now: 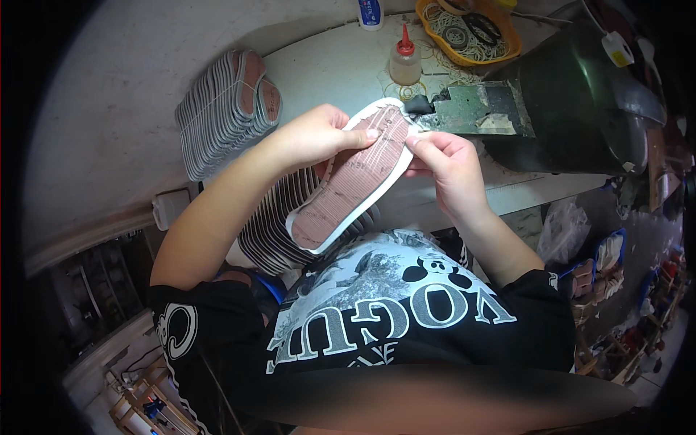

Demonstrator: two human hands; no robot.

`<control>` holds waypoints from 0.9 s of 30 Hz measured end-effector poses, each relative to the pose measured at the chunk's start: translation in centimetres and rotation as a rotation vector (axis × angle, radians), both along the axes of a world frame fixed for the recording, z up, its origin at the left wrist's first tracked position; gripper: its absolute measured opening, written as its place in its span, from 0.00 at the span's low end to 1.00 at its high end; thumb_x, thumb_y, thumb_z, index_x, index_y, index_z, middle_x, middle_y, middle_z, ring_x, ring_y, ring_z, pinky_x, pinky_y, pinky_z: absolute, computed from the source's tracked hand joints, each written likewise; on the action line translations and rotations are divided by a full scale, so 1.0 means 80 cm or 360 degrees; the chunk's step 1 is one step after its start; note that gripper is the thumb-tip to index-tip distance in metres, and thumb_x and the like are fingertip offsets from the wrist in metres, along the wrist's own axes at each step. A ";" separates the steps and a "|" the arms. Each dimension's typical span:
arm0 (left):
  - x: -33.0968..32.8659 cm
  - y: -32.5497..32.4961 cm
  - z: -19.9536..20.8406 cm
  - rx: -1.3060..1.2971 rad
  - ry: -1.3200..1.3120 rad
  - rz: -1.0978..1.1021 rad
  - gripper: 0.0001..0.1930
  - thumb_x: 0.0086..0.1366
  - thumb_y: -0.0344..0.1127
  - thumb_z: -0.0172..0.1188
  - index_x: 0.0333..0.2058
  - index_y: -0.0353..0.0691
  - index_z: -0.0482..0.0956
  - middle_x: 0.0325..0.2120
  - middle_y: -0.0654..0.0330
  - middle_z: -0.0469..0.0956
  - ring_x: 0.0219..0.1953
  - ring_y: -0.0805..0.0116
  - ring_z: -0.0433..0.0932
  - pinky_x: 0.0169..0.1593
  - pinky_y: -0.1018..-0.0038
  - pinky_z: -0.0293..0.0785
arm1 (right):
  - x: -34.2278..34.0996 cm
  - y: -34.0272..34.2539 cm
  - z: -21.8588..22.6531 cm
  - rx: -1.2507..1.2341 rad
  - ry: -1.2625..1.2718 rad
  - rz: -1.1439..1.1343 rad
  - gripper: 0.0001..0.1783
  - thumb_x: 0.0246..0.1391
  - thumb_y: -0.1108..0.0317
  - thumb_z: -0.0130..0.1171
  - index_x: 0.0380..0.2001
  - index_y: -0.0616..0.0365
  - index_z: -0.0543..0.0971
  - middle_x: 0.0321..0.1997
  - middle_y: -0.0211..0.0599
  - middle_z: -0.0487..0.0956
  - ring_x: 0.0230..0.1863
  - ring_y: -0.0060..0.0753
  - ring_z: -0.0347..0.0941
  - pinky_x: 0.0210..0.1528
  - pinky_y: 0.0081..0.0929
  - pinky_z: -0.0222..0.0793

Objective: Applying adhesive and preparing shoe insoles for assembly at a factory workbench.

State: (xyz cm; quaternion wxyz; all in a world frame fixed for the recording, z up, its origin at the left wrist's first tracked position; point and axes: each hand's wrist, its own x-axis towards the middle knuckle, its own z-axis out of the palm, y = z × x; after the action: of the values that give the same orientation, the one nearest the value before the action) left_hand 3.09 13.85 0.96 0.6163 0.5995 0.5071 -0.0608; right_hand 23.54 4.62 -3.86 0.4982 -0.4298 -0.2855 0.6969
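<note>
A shoe insole (346, 185) with a ribbed brownish-pink face and a white rim is held slanting in front of me. My left hand (322, 138) grips its left side near the far end, with the thumb lying on the pink face. On the opposite side, my right hand (451, 168) pinches the white rim between thumb and fingers. The insole's far end reaches the small dark working head (420, 106) of a green machine (482, 109). Whether it touches that head, I cannot tell.
A tied bundle of insoles (217, 116) stands at the left; another stack of insoles (272, 221) lies below the held one. Behind the machine head are a red-nozzled bottle (405, 67) and a yellow basket (429, 32) of bands. A blue-and-white bottle (370, 14) stands farther back.
</note>
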 end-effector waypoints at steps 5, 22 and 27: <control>0.008 -0.025 -0.010 -0.0050 -0.0071 0.0330 0.24 0.61 0.55 0.59 0.28 0.33 0.80 0.18 0.56 0.79 0.14 0.73 0.76 0.14 0.79 0.71 | -0.001 -0.022 0.002 -0.0028 -0.0006 0.0251 0.12 0.53 0.67 0.63 0.37 0.64 0.79 0.31 0.33 0.81 0.30 0.16 0.76 0.34 0.14 0.70; 0.016 -0.052 -0.025 0.0135 -0.0302 0.0817 0.20 0.54 0.46 0.70 0.28 0.31 0.77 0.13 0.65 0.73 0.10 0.82 0.69 0.13 0.87 0.64 | 0.011 -0.011 -0.023 0.0002 0.0011 0.0324 0.15 0.54 0.64 0.62 0.40 0.65 0.79 0.35 0.34 0.81 0.33 0.19 0.75 0.38 0.18 0.71; 0.022 -0.053 -0.023 0.0244 -0.0375 0.0943 0.19 0.56 0.46 0.67 0.29 0.32 0.77 0.14 0.66 0.74 0.12 0.85 0.69 0.15 0.91 0.65 | 0.025 -0.076 -0.025 -0.0295 -0.0128 0.0688 0.17 0.54 0.63 0.62 0.40 0.66 0.77 0.33 0.39 0.81 0.30 0.23 0.78 0.34 0.19 0.75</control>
State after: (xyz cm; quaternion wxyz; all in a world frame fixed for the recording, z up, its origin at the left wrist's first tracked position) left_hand 4.87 9.57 -0.84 0.6148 0.4733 0.5877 0.2294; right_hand 25.53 -1.43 -5.86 0.2839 -0.4300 -0.3253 0.7929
